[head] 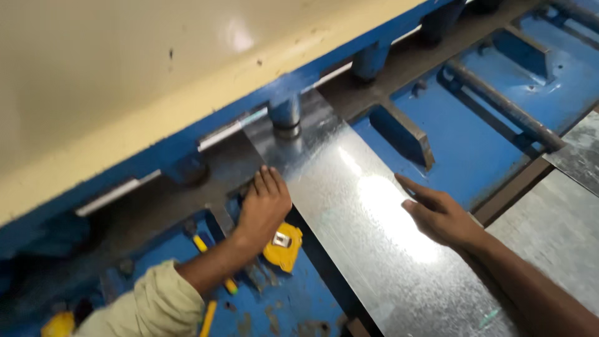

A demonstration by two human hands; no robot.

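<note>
Pressing the galvanised sheet (362, 218), left hand (263, 209) and right hand (440, 215) lie open-fingered beside a yellow tape measure (284, 248).

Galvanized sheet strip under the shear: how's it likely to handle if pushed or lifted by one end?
The metal sheet looks thin and long, so it would probably flex or sag if lifted by one end. Its shiny, smooth face suggests it slides easily over the blue machine bed. With the left hand at its edge and the right hand flat on it, the cut edges may be sharp.
</note>
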